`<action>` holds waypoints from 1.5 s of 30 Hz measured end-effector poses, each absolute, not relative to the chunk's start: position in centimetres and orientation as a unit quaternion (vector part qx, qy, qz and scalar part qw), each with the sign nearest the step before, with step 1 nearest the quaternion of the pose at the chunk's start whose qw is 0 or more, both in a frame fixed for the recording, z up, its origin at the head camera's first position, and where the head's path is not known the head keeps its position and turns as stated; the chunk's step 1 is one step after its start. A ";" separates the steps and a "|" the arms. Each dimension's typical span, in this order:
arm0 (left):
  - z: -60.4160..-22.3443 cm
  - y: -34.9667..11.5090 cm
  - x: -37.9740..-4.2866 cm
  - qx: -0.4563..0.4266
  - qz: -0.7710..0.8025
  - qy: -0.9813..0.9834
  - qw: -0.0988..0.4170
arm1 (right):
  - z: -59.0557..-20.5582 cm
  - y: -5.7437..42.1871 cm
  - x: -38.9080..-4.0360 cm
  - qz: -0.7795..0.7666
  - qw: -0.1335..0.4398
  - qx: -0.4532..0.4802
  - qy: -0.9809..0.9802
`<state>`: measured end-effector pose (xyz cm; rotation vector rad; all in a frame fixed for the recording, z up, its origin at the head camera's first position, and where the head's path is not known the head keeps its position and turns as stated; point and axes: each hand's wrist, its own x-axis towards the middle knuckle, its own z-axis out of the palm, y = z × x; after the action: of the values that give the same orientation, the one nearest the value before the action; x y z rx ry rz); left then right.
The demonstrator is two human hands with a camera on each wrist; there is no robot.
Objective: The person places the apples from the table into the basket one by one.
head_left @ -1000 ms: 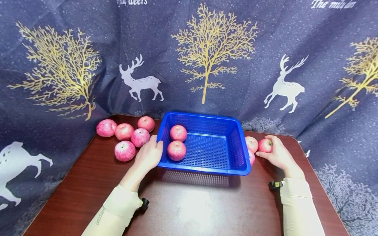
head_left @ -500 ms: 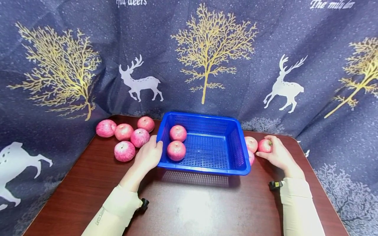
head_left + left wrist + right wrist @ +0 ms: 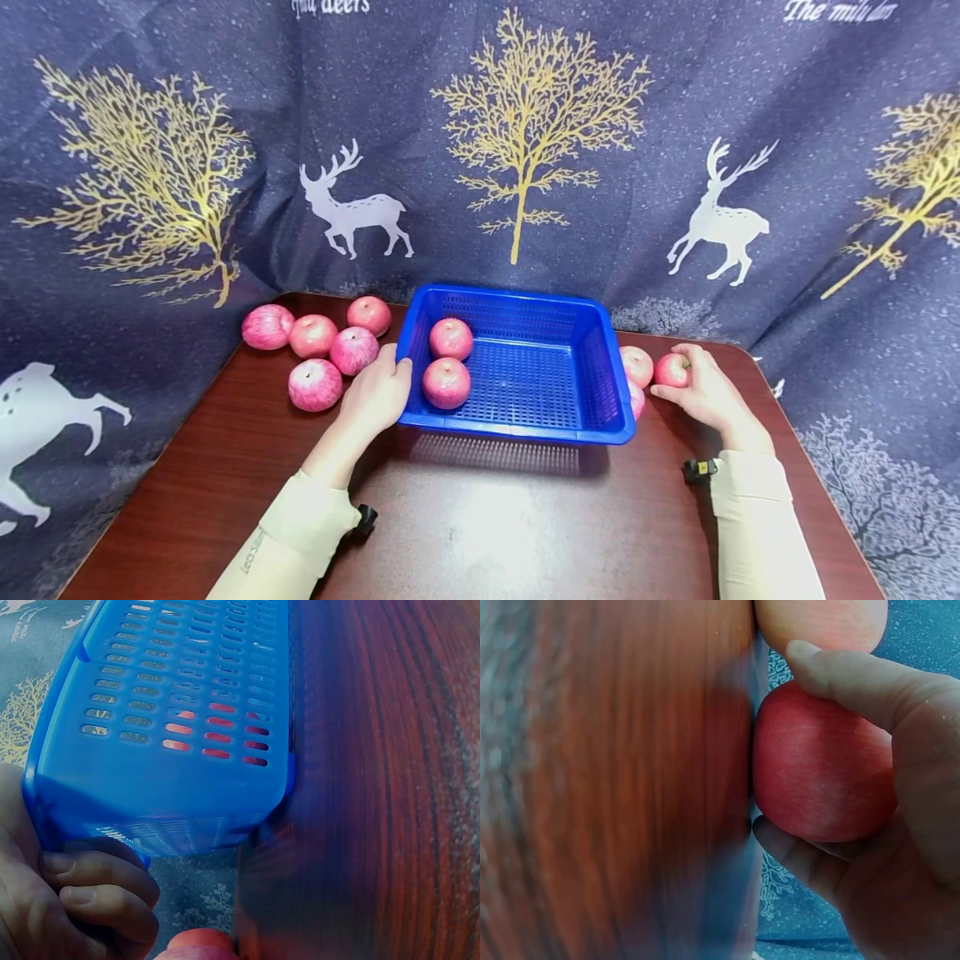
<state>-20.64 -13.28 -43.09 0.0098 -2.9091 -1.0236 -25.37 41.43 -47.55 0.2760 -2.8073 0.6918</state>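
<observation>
A blue perforated plastic basket (image 3: 517, 431) stands on the table with two red apples (image 3: 447, 383) inside, at its left end. My left hand (image 3: 377, 390) grips the basket's left rim; in the left wrist view its fingers (image 3: 109, 904) curl under that rim. On the right, my right hand (image 3: 711, 392) holds a red apple (image 3: 672, 371) that rests on the table. The right wrist view shows the thumb on one side of this apple (image 3: 821, 761) and fingers on the other. Beside it, a paler apple (image 3: 637, 367) and one partly hidden apple (image 3: 637, 401) lie against the basket's right side.
Several apples (image 3: 315, 385) are grouped on the table left of the basket, close to my left hand. The brown wooden table (image 3: 480, 533) ends at a dark blue curtain (image 3: 585, 208) printed with trees and deer, hanging behind.
Both hands keep their places on the basket rim and the apple. The whole head view has shifted very slightly; nothing else visibly moves.
</observation>
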 end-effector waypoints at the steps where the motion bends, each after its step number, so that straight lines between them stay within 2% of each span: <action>1: -43.1 -13.2 -20.6 0.003 -0.332 -0.943 0.029 | -47.6 41.5 -25.4 0.236 0.118 0.095 -0.960; 23: -43.0 -13.2 -20.6 0.000 -0.333 -0.942 0.029 | -46.2 41.7 -25.0 0.228 0.123 0.089 -0.962; 45: -43.0 -13.2 -20.7 0.001 -0.334 -0.942 0.028 | -44.6 40.9 -24.4 0.213 0.157 0.062 -0.962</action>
<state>-20.71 -13.20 -43.00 0.0040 -2.9085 -1.0320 -24.40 40.94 -44.57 0.1770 -2.7545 0.6099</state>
